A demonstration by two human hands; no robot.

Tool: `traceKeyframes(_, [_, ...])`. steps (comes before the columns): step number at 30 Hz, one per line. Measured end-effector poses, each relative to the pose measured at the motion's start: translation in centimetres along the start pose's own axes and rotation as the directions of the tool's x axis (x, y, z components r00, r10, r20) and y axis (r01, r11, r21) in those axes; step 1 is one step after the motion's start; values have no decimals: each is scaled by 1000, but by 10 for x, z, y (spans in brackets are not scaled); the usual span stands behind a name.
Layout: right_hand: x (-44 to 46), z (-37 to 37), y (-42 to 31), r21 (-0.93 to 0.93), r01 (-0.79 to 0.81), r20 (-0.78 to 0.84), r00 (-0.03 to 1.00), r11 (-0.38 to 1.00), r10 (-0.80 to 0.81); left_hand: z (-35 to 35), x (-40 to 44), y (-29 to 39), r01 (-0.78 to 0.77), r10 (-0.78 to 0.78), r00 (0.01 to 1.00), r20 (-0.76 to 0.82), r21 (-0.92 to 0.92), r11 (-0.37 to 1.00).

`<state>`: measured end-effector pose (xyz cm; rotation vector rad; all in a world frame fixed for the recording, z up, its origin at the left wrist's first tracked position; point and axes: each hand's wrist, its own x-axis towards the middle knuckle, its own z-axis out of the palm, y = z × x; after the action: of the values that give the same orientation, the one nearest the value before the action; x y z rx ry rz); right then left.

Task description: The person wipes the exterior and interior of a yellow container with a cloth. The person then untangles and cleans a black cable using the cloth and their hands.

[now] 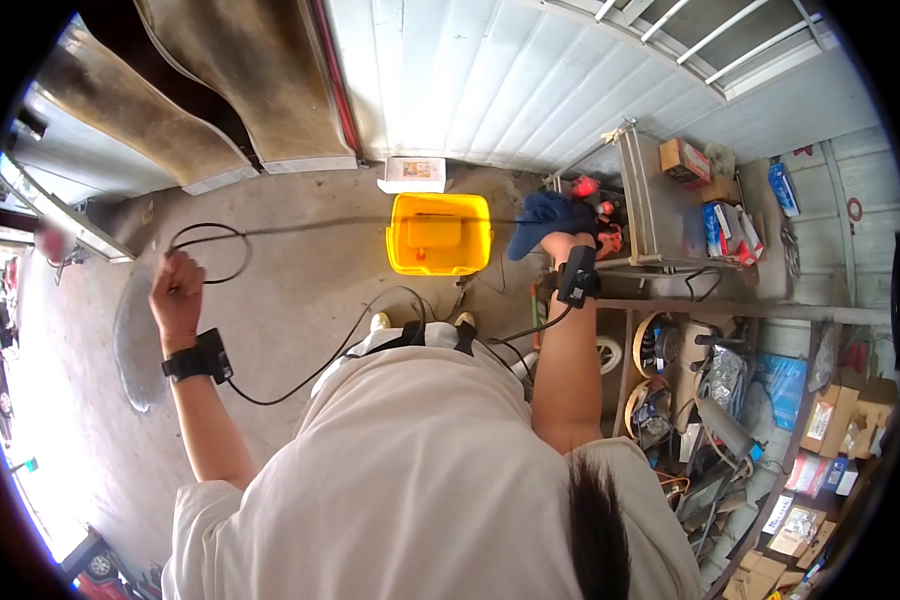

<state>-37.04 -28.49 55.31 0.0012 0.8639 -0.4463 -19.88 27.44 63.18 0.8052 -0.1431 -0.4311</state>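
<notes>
My left hand (177, 283) is closed on a thin black cable (310, 225), out at the left above the concrete floor. Beside that hand the cable bends into a loop, then runs nearly straight across to a dark blue cloth (538, 222). My right hand (562, 243) is closed on this cloth, near the metal cart; its fingers are mostly hidden. Below the stretched cable stands a yellow plastic bin (398, 250), with a little water or a reddish item in its bottom that I cannot make out.
A white box (414, 174) stands behind the bin against the wall. At the right is a metal cart (660, 215) with small boxes and red items. Shelves (810, 320) with cartons and coils line the right side. Wires run from my wrist devices to my waist.
</notes>
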Motion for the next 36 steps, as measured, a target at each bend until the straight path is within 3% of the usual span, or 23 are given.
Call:
traceKeyframes(1, [-2, 0, 0, 24, 23, -24, 999, 999, -23, -4, -1, 12, -61, 52, 995, -81, -115, 991])
traceKeyframes(2, [-1, 2, 2, 55, 37, -46, 998, 998, -35, -14, 1, 17, -51, 53, 999, 5, -159, 986])
traceKeyframes(4, [-4, 3, 11, 38, 72, -45, 996, 997, -71, 7, 12, 3, -106, 86, 988, -128, -165, 981])
traceKeyframes(5, [37, -28, 10, -474, 323, 312, 932, 819, -186, 22, 19, -9, -136, 102, 975, -196, -167, 977])
traceKeyframes(6, [78, -60, 9, -634, 680, 624, 731, 368, -275, 31, 25, -26, -140, 127, 970, -208, -47, 989])
traceKeyframes(7, [87, -66, 12, -653, 711, 711, 694, 262, -113, 42, 34, -47, -171, 158, 975, -155, -76, 982])
traceKeyframes(8, [96, -73, 16, -633, 758, 772, 633, 161, 53, 61, 40, -68, -202, 218, 964, -153, 114, 973])
traceKeyframes(9, [67, -58, 30, -699, 550, 680, 709, 458, 186, 100, 46, -86, -174, 264, 945, -193, 386, 906])
traceKeyframes(10, [28, -37, 49, -693, 253, 598, 724, 675, 343, 129, 48, -100, -175, 245, 967, -65, 525, 833])
traceKeyframes(12, [-22, 1, 88, -541, -102, 467, 789, 835, 399, 155, 53, -139, -193, 198, 978, 70, 671, 716])
traceKeyframes(14, [-61, 31, 122, -371, -88, 248, 950, 924, 190, 176, 56, -165, -234, 107, 972, 210, 819, 523])
traceKeyframes(15, [-90, 44, 123, -395, -81, 307, 927, 915, 214, 186, 55, -164, -225, -24, 968, 251, 901, 371])
traceKeyframes(17, [-96, 57, 129, -332, -61, 224, 964, 941, 142, 167, 65, -188, -489, -55, 840, 540, 797, 354])
traceKeyframes(18, [-87, 53, 122, -238, -120, 272, 944, 964, 184, 164, 64, -186, -381, -257, 857, 446, 886, 266])
traceKeyframes(20, [-66, 40, 105, -52, -251, 375, 892, 967, 252, 152, 60, -192, -243, -331, 856, 397, 874, 421])
traceKeyframes(23, [-79, 59, 93, -52, -224, 218, 948, 973, 230, 151, 51, -194, 86, -486, 835, 258, 811, 579])
traceKeyframes(24, [-75, 56, 86, 3, -409, 246, 885, 913, 395, 152, 49, -192, 212, -545, 813, 204, 768, 604])
traceKeyframes(28, [-60, 51, 73, -130, -114, 149, 980, 985, 133, 148, 45, -172, 210, -579, 797, 169, 822, 529])
traceKeyframes(31, [-63, 51, 64, -87, -84, 73, 993, 993, 91, 129, 54, -160, 321, -688, 703, 179, 783, 532])
traceKeyframes(33, [-56, 43, 66, 9, -233, 181, 957, 973, 227, 125, 55, -157, 383, -728, 638, 250, 716, 583])
traceKeyframes(35, [-42, 33, 70, 59, -381, 325, 881, 923, 343, 149, 41, -159, 332, -605, 742, 290, 625, 707])
traceKeyframes(36, [-57, 47, 79, -58, -256, 227, 938, 965, 262, 158, 37, -160, 297, -537, 787, 304, 576, 762])
